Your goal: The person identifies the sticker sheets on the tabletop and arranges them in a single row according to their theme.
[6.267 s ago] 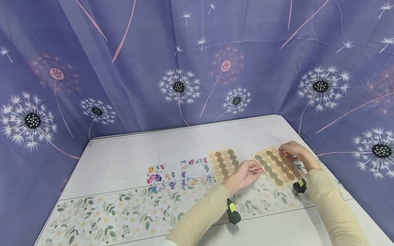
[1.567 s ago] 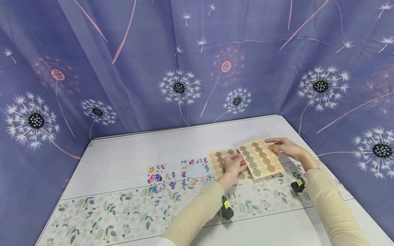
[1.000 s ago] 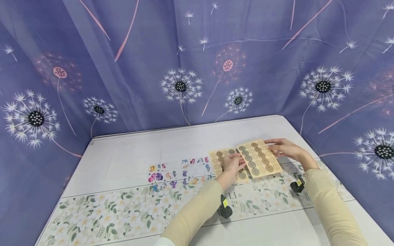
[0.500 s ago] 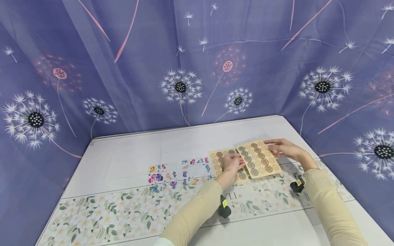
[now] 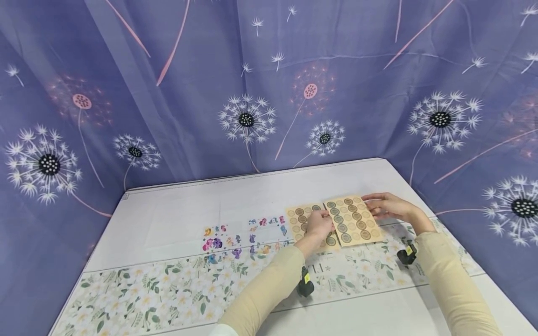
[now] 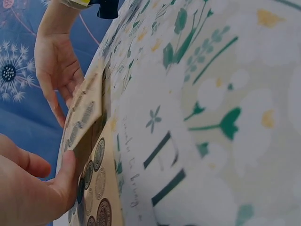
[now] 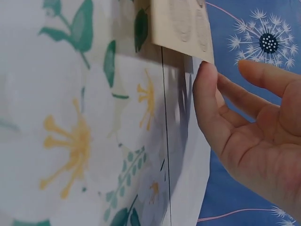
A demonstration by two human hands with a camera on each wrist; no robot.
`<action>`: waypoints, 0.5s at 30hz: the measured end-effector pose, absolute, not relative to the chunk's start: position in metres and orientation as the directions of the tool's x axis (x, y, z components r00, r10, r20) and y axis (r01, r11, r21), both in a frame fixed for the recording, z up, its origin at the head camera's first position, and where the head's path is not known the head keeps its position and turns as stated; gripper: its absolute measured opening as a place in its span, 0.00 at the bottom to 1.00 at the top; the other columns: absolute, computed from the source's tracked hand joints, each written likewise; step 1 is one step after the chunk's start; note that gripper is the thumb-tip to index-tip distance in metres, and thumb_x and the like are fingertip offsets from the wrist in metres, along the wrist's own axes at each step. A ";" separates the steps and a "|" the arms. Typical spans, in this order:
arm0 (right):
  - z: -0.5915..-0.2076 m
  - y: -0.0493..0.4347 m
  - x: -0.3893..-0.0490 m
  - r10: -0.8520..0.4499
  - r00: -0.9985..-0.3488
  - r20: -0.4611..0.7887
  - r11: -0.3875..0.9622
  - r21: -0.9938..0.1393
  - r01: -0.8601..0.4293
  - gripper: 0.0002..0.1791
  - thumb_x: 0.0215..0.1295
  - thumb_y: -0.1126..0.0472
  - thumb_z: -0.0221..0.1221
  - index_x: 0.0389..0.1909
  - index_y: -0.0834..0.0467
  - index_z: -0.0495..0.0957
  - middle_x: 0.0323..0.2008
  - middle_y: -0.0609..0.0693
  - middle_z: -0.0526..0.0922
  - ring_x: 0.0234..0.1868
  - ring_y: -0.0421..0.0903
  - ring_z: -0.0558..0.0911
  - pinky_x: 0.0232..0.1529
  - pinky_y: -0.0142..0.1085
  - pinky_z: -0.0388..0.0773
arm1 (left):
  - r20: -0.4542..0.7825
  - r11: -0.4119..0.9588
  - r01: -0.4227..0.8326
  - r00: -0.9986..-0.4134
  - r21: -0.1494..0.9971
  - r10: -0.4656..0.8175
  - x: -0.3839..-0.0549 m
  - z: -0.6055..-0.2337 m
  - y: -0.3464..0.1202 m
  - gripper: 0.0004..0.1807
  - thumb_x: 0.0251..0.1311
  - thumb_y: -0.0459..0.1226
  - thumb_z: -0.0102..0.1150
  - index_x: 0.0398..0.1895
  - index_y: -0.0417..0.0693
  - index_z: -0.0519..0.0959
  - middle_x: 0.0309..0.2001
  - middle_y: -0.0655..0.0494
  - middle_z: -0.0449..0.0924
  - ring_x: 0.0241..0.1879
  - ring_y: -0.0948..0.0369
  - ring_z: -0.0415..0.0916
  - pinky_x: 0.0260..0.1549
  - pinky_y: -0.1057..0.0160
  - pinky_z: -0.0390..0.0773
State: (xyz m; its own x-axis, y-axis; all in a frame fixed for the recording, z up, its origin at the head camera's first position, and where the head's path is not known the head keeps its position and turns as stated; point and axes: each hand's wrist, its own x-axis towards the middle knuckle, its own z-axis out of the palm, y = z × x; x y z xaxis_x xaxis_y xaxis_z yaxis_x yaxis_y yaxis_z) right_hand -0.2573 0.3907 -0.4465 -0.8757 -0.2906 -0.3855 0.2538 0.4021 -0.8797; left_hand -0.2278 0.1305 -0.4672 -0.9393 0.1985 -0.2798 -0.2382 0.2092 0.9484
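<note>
My left hand and right hand hold a tan sticker sheet between them at its two side edges. Rows of round, coin-like prints cover it. In the left wrist view a fingertip meets the edge of the held sticker sheet, which tilts up off the table. At its other side, the right wrist view shows a fingertip under a corner of the sheet, over its shadow. A second tan sheet of round stickers lies to the left, partly hidden by my left hand.
Two clear sheets of colourful pony stickers, the left one and the right one, lie further left. A floral strip crosses the white table. Behind stands a purple dandelion curtain. Black devices hang under the wrists.
Since the oldest frame, both hands have brought the sticker sheet left beside the second tan sheet, raised. In the last half second it has come down slightly and straightened.
</note>
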 end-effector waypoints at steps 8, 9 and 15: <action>-0.449 0.390 -0.257 -0.313 -0.860 -0.404 0.401 -0.876 0.266 0.34 0.75 0.59 0.46 0.72 0.74 0.46 0.42 0.47 0.84 0.42 0.40 0.84 0.49 0.37 0.85 | -0.274 0.352 -0.188 -0.938 0.917 0.214 -0.228 -0.467 0.128 0.21 0.66 0.34 0.47 0.62 0.41 0.73 0.38 0.53 0.84 0.40 0.62 0.82 0.47 0.65 0.84; -0.449 0.390 -0.257 -0.316 -0.859 -0.402 0.399 -0.878 0.264 0.34 0.75 0.59 0.45 0.71 0.75 0.45 0.42 0.47 0.84 0.42 0.40 0.84 0.49 0.37 0.85 | -0.273 0.357 -0.186 -0.938 0.916 0.212 -0.228 -0.467 0.128 0.21 0.65 0.34 0.48 0.61 0.41 0.73 0.37 0.53 0.83 0.39 0.62 0.81 0.46 0.65 0.84; -0.449 0.390 -0.257 -0.316 -0.855 -0.411 0.390 -0.878 0.278 0.33 0.76 0.60 0.44 0.70 0.77 0.46 0.43 0.49 0.83 0.41 0.39 0.83 0.49 0.35 0.85 | -0.246 0.355 -0.162 -0.947 0.921 0.207 -0.229 -0.465 0.127 0.20 0.63 0.33 0.49 0.58 0.38 0.75 0.36 0.51 0.83 0.36 0.61 0.81 0.41 0.65 0.85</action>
State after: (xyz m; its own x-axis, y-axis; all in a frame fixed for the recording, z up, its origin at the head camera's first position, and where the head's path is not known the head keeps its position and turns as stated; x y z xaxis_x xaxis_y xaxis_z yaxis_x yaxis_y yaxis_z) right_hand -0.2574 0.3896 -0.4486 -0.8552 -0.3158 -0.4109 0.2777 0.3902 -0.8778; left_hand -0.2290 0.1267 -0.4647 -0.9468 0.2071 -0.2465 -0.1621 0.3549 0.9207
